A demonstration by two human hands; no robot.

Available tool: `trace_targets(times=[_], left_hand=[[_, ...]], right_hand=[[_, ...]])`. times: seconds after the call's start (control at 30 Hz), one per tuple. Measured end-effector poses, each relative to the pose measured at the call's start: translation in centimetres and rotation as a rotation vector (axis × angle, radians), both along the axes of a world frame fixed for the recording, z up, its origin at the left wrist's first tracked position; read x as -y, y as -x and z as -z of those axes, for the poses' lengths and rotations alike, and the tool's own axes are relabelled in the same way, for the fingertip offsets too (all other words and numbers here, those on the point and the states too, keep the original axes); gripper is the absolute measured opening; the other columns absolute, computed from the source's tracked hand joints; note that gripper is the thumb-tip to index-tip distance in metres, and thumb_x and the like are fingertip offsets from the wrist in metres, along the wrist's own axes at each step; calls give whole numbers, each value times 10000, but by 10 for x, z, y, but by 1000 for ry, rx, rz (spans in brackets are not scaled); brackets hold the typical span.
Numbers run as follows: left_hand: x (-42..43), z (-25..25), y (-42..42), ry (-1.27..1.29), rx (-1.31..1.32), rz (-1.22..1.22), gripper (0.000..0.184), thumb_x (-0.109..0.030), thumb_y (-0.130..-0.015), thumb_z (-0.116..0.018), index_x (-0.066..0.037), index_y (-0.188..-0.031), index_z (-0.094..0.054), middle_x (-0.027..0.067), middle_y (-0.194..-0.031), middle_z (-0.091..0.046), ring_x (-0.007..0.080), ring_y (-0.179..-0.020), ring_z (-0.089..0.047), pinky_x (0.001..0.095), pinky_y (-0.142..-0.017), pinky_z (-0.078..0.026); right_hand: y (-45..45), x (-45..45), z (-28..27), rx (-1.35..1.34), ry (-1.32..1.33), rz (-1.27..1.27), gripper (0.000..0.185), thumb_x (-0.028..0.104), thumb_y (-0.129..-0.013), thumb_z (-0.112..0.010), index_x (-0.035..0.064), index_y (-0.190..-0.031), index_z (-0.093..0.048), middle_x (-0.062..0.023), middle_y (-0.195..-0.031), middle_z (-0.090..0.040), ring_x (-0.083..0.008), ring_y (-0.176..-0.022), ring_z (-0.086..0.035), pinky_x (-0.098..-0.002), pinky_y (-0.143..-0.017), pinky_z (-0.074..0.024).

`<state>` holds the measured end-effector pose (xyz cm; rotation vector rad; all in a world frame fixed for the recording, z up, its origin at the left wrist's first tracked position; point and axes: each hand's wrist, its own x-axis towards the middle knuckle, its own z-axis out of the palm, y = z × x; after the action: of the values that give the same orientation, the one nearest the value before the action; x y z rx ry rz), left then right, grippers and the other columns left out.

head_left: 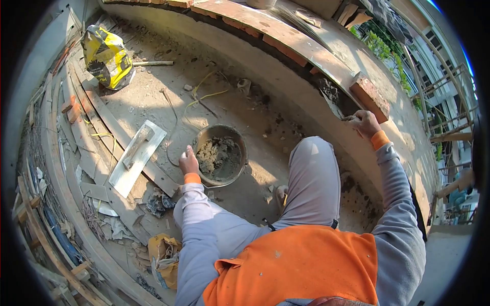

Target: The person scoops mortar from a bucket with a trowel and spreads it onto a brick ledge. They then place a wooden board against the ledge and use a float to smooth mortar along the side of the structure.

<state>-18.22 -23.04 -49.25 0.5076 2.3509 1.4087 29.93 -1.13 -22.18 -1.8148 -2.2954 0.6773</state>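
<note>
Mortar work at the low wall looks partway along, with a grey, wet mortar heap [220,155] left in the round dark bucket [241,142].
The right hand [365,124] has its fingers closed around a grey metal trowel [332,106], its blade at the wall's top edge, beside dark mortar [328,90] and near a rough red brick [370,96]. The left hand [188,162] is at the bucket's side, thumb raised, other fingers mostly hidden; whether they grip the rim cannot be told. The brick seems unbedded, and the pale rectangular float [120,176] lies unused on the planks [158,176].
</note>
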Motion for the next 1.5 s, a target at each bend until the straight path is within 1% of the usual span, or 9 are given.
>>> trace_targets(times=[0.1, 0.4, 0.67, 0.87, 1.1, 1.3, 1.4, 1.47, 1.5], left_hand=[[3, -3, 3, 94, 25, 29, 516, -390, -891, -479, 104, -803, -596, 241, -676, -585, 348, -612, -541, 413, -614, -422], [2, -3, 3, 65, 21, 20, 522, -393, -884, -480, 97, -741, -588, 257, -661, -574, 383, -629, -550, 427, -618, -421], [5, -2, 5, 60, -18, 15, 523, -402, -875, -478, 91, -749, -598, 281, -694, -580, 423, -673, -560, 448, -634, -424], [2, 2, 9, 75, -2, 29, 523, -406, -874, -479, 89, -757, -599, 279, -694, -584, 424, -686, -570, 453, -633, -428], [4, -5, 4, 59, 6, 34, 521, -406, -874, -479, 86, -750, -597, 274, -693, -585, 421, -675, -571, 451, -629, -429], [4, 1, 6, 69, -33, 22, 515, -398, -876, -478, 86, -749, -596, 272, -692, -582, 416, -659, -558, 449, -625, -421], [3, 2, 6, 21, 14, 21, 511, -393, -880, -474, 86, -752, -595, 269, -690, -581, 417, -652, -552, 449, -623, -419], [2, 9, 8, 36, 0, 25, 510, -391, -882, -471, 87, -754, -594, 268, -689, -581, 415, -653, -553, 448, -623, -418], [2, 12, 9, 50, -12, 25, 509, -389, -884, -469, 87, -757, -593, 267, -688, -580, 413, -654, -554, 447, -622, -418]], right_hand=[[-1, 3, 0, -1, -31, 16, 242, 207, -712, -649, -29, -729, -600, -62, -555, -536, -146, -444, -552, -294, -399, -438], [-5, 16, -4, 62, -103, 62, 257, 218, -698, -661, -28, -734, -599, -99, -571, -553, -169, -454, -561, -309, -436, -451], [-5, 26, -10, 213, -256, 28, 281, 251, -659, -650, -2, -773, -610, -190, -696, -592, -306, -700, -611, -369, -653, -476], [3, 27, -7, 301, -370, 19, 255, 255, -666, -627, 15, -746, -594, -201, -722, -600, -346, -730, -604, -391, -667, -474], [14, 22, -11, 292, -359, -8, 250, 249, -666, -620, 14, -731, -564, -194, -726, -591, -346, -728, -597, -405, -650, -462], [29, 39, -22, 236, -510, -112, 240, 212, -650, -636, 3, -702, -532, -175, -697, -573, -349, -681, -569, -395, -616, -453], [56, 53, -46, 114, -482, -255, 216, 182, -659, -642, 2, -750, -562, -156, -679, -560, -303, -639, -563, -368, -598, -455], [80, 69, -69, -88, -224, -365, 217, 185, -707, -659, 2, -802, -592, -106, -645, -558, -204, -581, -551, -321, -554, -450], [87, 72, -78, -90, -222, -366, 217, 185, -707, -659, 2, -802, -592, -106, -645, -558, -204, -581, -551, -321, -554, -450]])
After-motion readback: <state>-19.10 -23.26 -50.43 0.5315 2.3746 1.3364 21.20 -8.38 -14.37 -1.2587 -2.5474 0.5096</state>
